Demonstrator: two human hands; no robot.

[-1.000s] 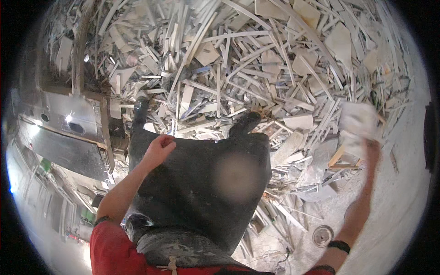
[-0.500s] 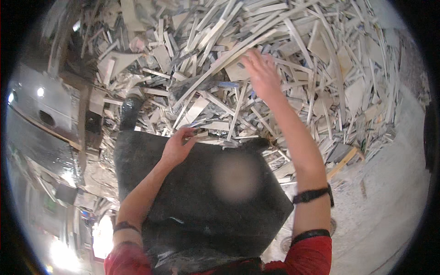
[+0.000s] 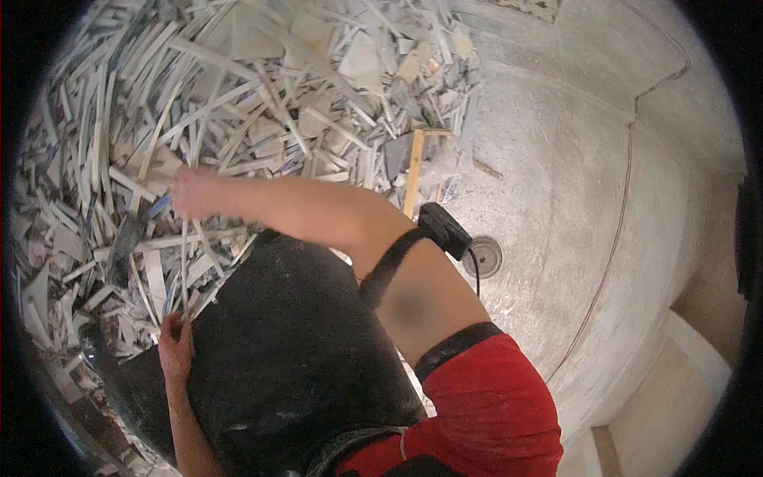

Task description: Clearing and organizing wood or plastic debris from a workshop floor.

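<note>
My right hand (image 3: 195, 193) reaches far over the heap of debris, fingers closed around a long, thin pale strip (image 3: 185, 258). Between my two hands the strip runs nearly straight toward me, and it seems to continue beyond the right one. Its near end meets the fingertips of my left hand (image 3: 176, 350), which are pinched together close to the black apron (image 3: 278, 318). Pale strips and flat broken pieces lie tangled around both hands. A small blue-marked piece (image 3: 160, 205) lies beside the right hand.
The heap of pale strips and slabs (image 3: 318, 103) fills the left and far side. A yellowish wooden piece (image 3: 414, 171) lies at its right edge. On the grey floor (image 3: 548, 175) are a round drain-like disc (image 3: 483, 257) and a thin reddish line (image 3: 628, 175) like a cord.
The view has swung to the right, showing more floor. My right hand has gone from spread fingers to a closed grip on the strip; the left fingers have closed at its near end.
</note>
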